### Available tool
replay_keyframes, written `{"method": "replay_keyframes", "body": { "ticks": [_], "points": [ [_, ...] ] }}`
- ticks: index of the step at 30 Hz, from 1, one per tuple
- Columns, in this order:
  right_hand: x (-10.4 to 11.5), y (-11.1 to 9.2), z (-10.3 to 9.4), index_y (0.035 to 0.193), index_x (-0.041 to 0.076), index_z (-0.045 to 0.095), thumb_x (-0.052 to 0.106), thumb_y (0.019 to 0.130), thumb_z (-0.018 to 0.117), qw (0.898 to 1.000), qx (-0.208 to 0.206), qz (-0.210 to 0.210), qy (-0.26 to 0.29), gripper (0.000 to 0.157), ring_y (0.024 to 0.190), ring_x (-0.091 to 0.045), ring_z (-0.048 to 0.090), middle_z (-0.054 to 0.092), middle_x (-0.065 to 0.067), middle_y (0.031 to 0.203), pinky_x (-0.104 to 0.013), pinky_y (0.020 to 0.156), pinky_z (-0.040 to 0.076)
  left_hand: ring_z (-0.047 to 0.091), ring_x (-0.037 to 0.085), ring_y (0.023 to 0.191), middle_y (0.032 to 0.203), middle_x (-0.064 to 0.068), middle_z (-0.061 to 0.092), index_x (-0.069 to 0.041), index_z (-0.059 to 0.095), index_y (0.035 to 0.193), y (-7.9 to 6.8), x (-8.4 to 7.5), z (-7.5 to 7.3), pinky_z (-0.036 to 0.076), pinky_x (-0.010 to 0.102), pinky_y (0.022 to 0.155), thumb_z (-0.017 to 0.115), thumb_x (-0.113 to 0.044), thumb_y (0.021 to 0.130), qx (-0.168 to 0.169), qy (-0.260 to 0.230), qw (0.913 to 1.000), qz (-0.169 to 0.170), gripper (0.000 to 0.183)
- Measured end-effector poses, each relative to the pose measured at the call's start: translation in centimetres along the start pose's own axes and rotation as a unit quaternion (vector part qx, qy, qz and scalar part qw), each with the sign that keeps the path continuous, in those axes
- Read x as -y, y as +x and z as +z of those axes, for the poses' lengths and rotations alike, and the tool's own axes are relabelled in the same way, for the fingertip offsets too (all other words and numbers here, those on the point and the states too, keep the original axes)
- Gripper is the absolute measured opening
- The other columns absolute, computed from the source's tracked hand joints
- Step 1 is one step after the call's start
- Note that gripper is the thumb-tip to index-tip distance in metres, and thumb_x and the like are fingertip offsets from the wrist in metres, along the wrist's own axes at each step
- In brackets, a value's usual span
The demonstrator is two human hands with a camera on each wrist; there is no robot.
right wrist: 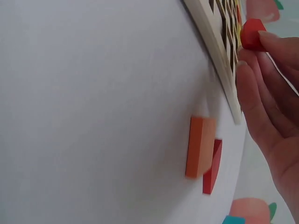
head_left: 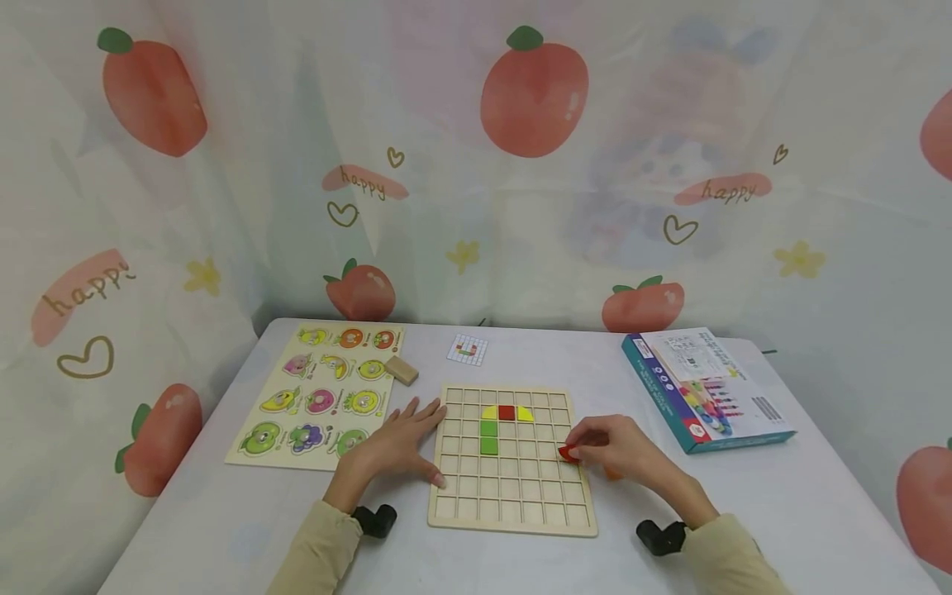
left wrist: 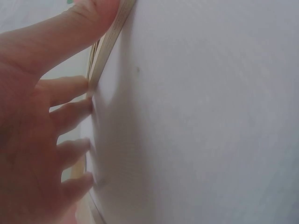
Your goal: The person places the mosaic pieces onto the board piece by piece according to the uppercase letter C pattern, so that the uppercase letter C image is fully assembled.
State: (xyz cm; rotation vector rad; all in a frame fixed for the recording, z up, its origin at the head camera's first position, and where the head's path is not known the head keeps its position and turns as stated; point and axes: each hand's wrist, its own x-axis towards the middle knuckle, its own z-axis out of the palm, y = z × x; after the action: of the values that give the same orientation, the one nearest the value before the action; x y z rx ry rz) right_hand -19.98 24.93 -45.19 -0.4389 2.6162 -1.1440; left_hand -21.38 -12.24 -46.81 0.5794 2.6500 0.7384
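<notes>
A wooden grid board lies in the middle of the table. In its upper part sit a red square, yellow curved pieces on either side of it, and green pieces below the left one. My left hand is spread at the board's left side, its thumb on the edge. Between thumb and fingertips my right hand pinches a small red block over the board's right edge. Beside the board, partly hidden by this hand in the head view, lie an orange block and a red piece.
A fruit puzzle board lies at the left, with a small wooden block at its right edge. Behind the grid board is a pattern card. A flat teal box stands at the back right. A printed curtain hangs behind the table.
</notes>
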Motion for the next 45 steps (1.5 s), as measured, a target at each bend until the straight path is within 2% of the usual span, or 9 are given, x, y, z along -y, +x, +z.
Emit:
{"method": "replay_keyframes", "body": {
  "ticks": [6, 10, 18, 25, 32, 39, 45],
  "points": [
    [1.1, 0.8, 1.3, 0.107, 0.010, 0.077, 0.010, 0.091, 0.076, 1.000, 0.001, 0.007, 0.001, 0.017, 0.087, -0.017, 0.065, 0.073, -0.003, 0.098, -0.017, 0.076, 0.056, 0.010, 0.039, 0.160, 0.171, 0.010, 0.025, -0.008, 0.036, 0.160, 0.0, 0.0, 0.0, 0.010, 0.058, 0.130, 0.094, -0.041, 0.070, 0.000, 0.002, 1.0000, 0.001, 0.112],
    [1.7, 1.5, 2.2, 0.110, 0.008, 0.077, 0.009, 0.090, 0.077, 1.000, 0.010, -0.016, 0.000, 0.020, 0.086, -0.016, 0.064, 0.073, -0.005, 0.101, -0.016, 0.077, 0.057, 0.010, 0.039, 0.160, 0.171, 0.010, 0.025, -0.008, 0.036, 0.160, 0.1, 0.0, 0.0, 0.010, 0.059, 0.130, 0.094, -0.041, 0.071, -0.001, 0.001, 1.0000, 0.000, 0.112],
    [2.7, 2.9, 3.8, 0.107, 0.007, 0.078, 0.010, 0.092, 0.075, 0.998, 0.029, -0.055, 0.007, 0.015, 0.085, -0.014, 0.068, 0.075, -0.005, 0.102, -0.016, 0.079, 0.058, 0.009, 0.037, 0.160, 0.171, 0.006, 0.024, -0.012, 0.035, 0.161, 0.3, 0.1, 0.0, 0.009, 0.057, 0.131, 0.093, -0.042, 0.071, 0.001, 0.007, 0.9999, -0.008, 0.111],
    [3.7, 3.7, 5.1, 0.105, 0.007, 0.079, 0.009, 0.092, 0.075, 0.996, 0.045, -0.065, 0.030, 0.013, 0.079, -0.014, 0.067, 0.075, -0.004, 0.099, -0.017, 0.072, 0.058, 0.008, 0.037, 0.161, 0.171, 0.007, 0.024, -0.012, 0.035, 0.161, 0.3, 0.1, 0.0, 0.008, 0.058, 0.131, 0.093, -0.042, 0.071, 0.003, 0.003, 0.9999, -0.009, 0.112],
    [4.7, 4.5, 6.2, 0.100, 0.013, 0.081, 0.014, 0.091, 0.078, 0.997, 0.038, -0.069, 0.004, 0.010, 0.085, -0.009, 0.066, 0.077, 0.003, 0.094, -0.018, 0.077, 0.057, 0.008, 0.036, 0.161, 0.172, 0.006, 0.023, -0.012, 0.034, 0.162, 0.3, 0.2, 0.0, 0.008, 0.058, 0.131, 0.093, -0.043, 0.072, 0.006, 0.004, 0.9999, -0.010, 0.111],
    [5.4, 5.2, 6.9, 0.095, 0.013, 0.081, 0.010, 0.090, 0.078, 0.995, 0.050, -0.085, -0.014, 0.007, 0.081, -0.009, 0.065, 0.076, 0.005, 0.090, -0.020, 0.073, 0.055, 0.008, 0.036, 0.161, 0.172, 0.006, 0.024, -0.013, 0.035, 0.162, 0.4, 0.1, -0.1, 0.008, 0.057, 0.131, 0.092, -0.044, 0.072, 0.009, 0.007, 0.9999, -0.010, 0.111],
    [5.7, 5.4, 7.2, 0.094, 0.015, 0.082, 0.012, 0.090, 0.079, 0.993, 0.046, -0.095, -0.056, 0.006, 0.082, -0.007, 0.060, 0.074, 0.007, 0.092, -0.020, 0.072, 0.052, 0.008, 0.036, 0.161, 0.172, 0.006, 0.024, -0.013, 0.034, 0.162, 0.4, 0.2, -0.1, 0.008, 0.057, 0.131, 0.092, -0.044, 0.073, 0.009, 0.010, 0.9998, -0.012, 0.110]
  ]
}}
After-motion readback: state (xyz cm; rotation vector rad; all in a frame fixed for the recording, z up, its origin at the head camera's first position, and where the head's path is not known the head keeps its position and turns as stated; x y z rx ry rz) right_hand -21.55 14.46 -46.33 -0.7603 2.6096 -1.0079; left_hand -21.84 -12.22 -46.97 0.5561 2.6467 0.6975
